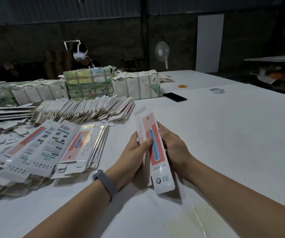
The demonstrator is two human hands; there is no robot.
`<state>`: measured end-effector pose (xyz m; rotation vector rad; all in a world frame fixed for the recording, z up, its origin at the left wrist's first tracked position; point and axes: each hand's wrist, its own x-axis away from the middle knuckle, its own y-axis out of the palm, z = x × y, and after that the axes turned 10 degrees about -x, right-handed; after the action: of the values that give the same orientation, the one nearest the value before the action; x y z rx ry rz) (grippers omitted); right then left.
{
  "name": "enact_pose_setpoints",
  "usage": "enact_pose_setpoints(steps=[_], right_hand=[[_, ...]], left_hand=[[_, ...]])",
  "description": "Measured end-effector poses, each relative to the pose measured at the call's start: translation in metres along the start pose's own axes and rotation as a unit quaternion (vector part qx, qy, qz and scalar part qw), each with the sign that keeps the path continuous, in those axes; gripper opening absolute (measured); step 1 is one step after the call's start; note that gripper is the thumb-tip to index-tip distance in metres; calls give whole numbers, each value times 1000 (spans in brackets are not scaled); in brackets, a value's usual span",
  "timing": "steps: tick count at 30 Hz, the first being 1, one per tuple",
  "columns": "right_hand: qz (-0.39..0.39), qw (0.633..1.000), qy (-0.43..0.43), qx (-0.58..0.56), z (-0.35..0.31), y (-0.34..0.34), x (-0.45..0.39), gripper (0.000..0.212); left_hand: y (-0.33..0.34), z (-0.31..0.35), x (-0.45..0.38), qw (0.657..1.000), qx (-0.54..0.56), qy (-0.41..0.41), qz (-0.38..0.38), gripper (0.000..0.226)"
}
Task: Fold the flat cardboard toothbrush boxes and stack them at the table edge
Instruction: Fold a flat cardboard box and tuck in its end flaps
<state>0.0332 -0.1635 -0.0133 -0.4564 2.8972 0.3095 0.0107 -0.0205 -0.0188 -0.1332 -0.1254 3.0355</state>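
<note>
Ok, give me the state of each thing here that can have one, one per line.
Box: held off the table, partly folded.
Left hand: grips the box's left edge.
Right hand: grips its right edge.
Flat boxes: unfolded, piled loosely.
Phone: screen dark, lying flat.
Bundles: wrapped, paper torn.
Fan: cannot tell if running.

1. Left forearm (pixel 79 201): bare from wrist to the frame edge; no sleeve in view.
2. Left wrist: a grey band (pixel 106 183) of woven or mesh-like texture, with a narrow, rounded, darker module on top, possibly a fitness tracker; its face cannot be read.
3. Right forearm (pixel 241 191): bare, nothing worn at the wrist.
4. Left hand (pixel 133 155) and right hand (pixel 174 145): ungloved; no rings visible on the fingers that show.
</note>
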Motion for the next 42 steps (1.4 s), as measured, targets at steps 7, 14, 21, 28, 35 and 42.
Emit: enact_pose_setpoints(steps=[7,14,21,28,35,42], right_hand=[[-7,1000,11,-5,3,2,-2,31],[10,1000,13,26,4,-4,-2,31],[21,999,24,-20,3,-6,-4,32],[8,997,50,-54,2,-5,-3,31],[2,1000,21,-21,-2,-3,0,53],[36,998,23,-49,0,-6,-1,21]], left_hand=[[2,-2,3,999,-54,7,-3,29],[-2,-1,4,999,-49,4,-1,22],[-6,2,2,999,19,-39,10,47],[0,3,3,997,38,-22,62,44],[-3,5,5,997,50,-25,51,38],[-5,3,6,1000,-1,-5,-12,51]])
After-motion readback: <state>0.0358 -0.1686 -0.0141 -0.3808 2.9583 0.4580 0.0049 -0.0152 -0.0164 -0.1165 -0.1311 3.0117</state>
